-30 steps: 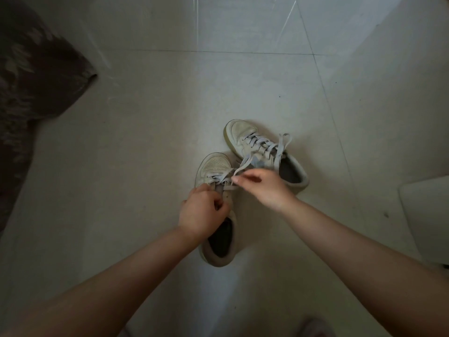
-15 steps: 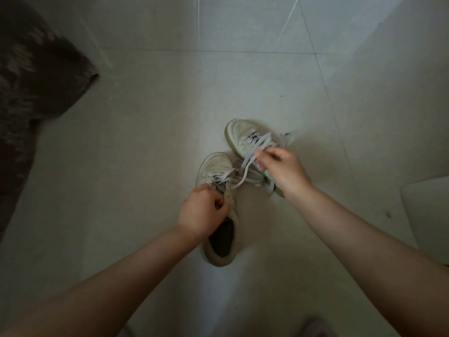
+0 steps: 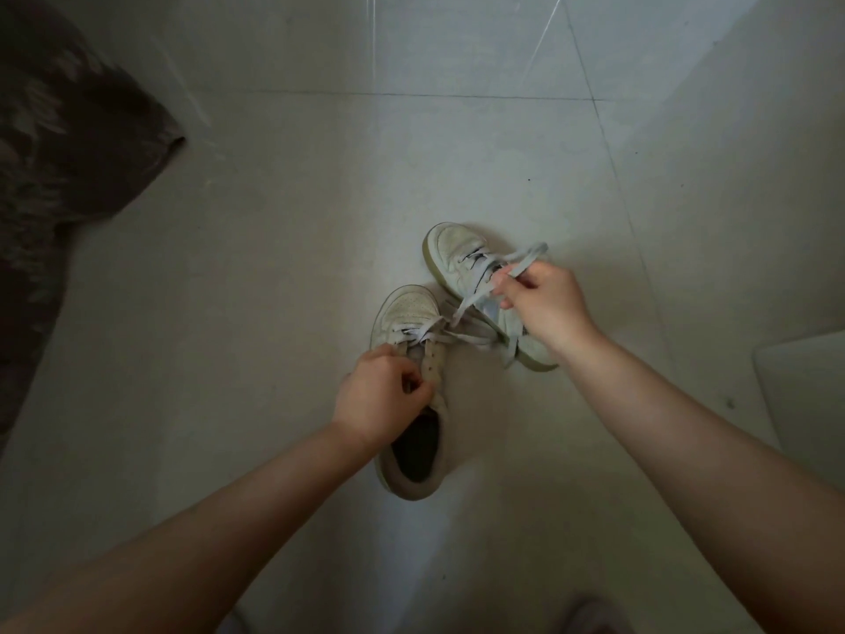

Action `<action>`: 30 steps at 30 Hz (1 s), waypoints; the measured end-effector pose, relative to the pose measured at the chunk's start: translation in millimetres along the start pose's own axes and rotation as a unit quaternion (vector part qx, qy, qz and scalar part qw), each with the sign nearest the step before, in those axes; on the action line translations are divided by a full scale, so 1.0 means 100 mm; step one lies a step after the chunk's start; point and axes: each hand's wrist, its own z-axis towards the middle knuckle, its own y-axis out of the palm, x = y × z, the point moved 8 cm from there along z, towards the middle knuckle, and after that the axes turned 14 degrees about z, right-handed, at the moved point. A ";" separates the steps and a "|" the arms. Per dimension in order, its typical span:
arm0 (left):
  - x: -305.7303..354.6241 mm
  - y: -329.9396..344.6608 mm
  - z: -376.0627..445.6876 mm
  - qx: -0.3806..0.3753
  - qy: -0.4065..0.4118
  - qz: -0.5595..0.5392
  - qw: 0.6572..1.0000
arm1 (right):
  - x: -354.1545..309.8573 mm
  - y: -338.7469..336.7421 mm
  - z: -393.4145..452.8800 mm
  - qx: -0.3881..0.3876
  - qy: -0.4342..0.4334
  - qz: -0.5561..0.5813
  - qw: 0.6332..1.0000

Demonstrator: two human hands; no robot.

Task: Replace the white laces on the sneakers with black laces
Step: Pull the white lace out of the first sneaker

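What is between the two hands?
In the head view, a white lace stretches from the right hand toward the near sneaker, which the left hand holds.

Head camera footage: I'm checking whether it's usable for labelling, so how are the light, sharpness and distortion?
Head view: dim, soft light with a pale streak of glare on the floor at the top; the tile lines bow from the wide-angle lens; the left hand, right hand and white lace are slightly soft but readable.

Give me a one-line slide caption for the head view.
Left hand steadies the near sneaker while the right hand pulls its white lace out over the far sneaker.
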 end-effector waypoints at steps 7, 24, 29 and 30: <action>-0.04 -0.15 -0.02 0.074 -0.038 -0.018 0.996 | 0.38 0.34 -0.50 -0.364 0.143 -0.425 0.817; -0.26 -0.12 0.12 0.023 -0.121 -0.025 0.992 | -0.12 1.20 -0.40 -0.266 -0.230 -0.453 0.819; -0.27 -0.13 0.12 0.015 -0.115 -0.023 0.993 | -0.11 1.28 -0.44 -0.266 -0.273 -0.470 0.796; -0.26 -0.12 0.12 0.013 -0.115 -0.022 0.993 | -0.11 1.32 -0.48 -0.266 -0.301 -0.479 0.780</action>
